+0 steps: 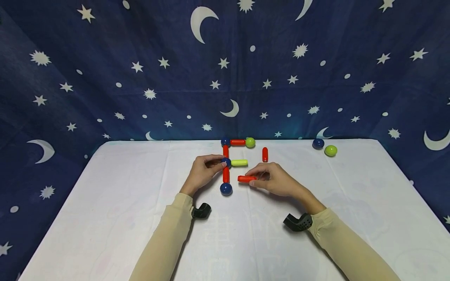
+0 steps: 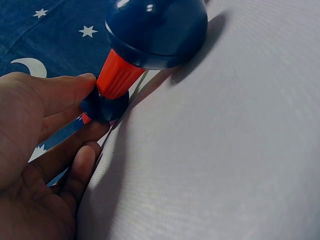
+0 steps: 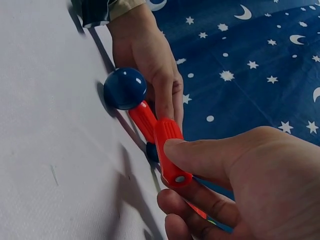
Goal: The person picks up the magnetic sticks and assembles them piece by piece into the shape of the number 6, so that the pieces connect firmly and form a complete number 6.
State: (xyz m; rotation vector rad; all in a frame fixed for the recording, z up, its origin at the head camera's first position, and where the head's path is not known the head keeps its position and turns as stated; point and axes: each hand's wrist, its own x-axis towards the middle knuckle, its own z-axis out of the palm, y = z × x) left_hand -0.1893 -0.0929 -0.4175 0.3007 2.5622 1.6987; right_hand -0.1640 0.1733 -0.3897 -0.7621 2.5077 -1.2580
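My left hand (image 1: 203, 171) pinches the middle blue ball (image 1: 226, 162) of a joined figure lying on the table. Red rods (image 1: 226, 175) link that ball to a blue ball above it and to the nearest blue ball (image 1: 226, 189). From the middle ball a yellow-green rod (image 1: 240, 162) sticks out to the right. At the top, another red rod (image 1: 238, 143) runs to a green ball (image 1: 250, 142). My right hand (image 1: 275, 179) holds a loose red rod (image 3: 170, 152) between thumb and fingers, right of the figure and apart from it; a metal tip shows at its end.
One more red rod (image 1: 265, 154) lies beyond my right hand. Toward the back right sit a loose blue ball (image 1: 318, 144) and a loose green ball (image 1: 331, 150). A dark blue cloth (image 1: 168, 50) with moons and stars hangs behind the white table (image 1: 105, 218).
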